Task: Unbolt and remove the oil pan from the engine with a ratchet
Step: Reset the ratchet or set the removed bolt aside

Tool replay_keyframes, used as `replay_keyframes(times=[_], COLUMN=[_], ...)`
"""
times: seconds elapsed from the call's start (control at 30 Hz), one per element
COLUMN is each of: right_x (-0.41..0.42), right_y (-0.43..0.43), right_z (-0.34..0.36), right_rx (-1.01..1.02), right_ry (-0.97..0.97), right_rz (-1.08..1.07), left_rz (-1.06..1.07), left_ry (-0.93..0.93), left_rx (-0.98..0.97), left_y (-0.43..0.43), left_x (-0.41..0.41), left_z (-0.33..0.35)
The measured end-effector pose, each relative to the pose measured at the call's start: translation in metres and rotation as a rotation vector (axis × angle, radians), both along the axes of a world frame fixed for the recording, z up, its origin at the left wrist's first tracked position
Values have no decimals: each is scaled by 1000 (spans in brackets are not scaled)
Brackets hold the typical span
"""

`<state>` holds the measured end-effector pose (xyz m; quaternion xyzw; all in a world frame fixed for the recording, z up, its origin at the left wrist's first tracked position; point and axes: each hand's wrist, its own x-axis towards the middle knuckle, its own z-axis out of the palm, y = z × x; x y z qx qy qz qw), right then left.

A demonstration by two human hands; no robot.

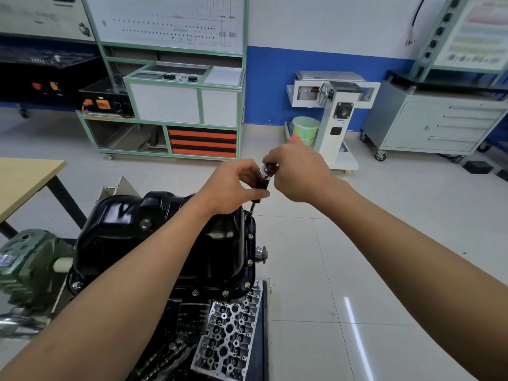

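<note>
Several cabinets (428, 125) stand on pale tiles (357, 257) beyond the oil pan (123, 215).

Left hand (233, 188): forearm lay from 7 o'clock, fingers curled round ratchet (263, 184) shaft. Right hand (298, 171): forearm from 4 o'clock, fingers gripped its top.

Left hand (231, 185) and right hand (297, 171) making two hands | ratchet (266, 173): one showing | oil pan (123, 215): one showing | flange bolts (249, 262): six showing | cylinder head (228, 334): one showing
</note>
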<state>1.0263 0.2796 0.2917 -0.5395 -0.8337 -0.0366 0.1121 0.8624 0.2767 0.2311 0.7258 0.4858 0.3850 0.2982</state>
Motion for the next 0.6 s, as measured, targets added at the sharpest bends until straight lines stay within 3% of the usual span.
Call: replay_keyframes(times=[0.1, 0.23, 0.3, 0.43, 0.5, 0.53, 0.6], right_x=[0, -6, -9, -12, -9, -5, 0], right_y=[-4, -16, -18, -15, -8, -5, -3], right_z=[7, 14, 13, 15, 11, 8, -2], right_rx=[-94, -426, -340, -3, 73, 92, 138], right_ry=[-6, 90, 119, -136, -151, -71, 269], right_rz=[-140, -71, -61, -70, 5, 76, 244], left_rz=[64, 143, 160, 15, 1, 30, 133], left_ry=[-13, -19, -11, -7, -31, -82, -208], left_rx=[37, 52, 62, 123, 107, 89, 97], left_y=[1, 5, 6, 5, 6, 6, 6], left_x=[2, 2, 1, 1, 1, 0, -2], left_z=[-5, -11, -12, -13, -13, -12, -12])
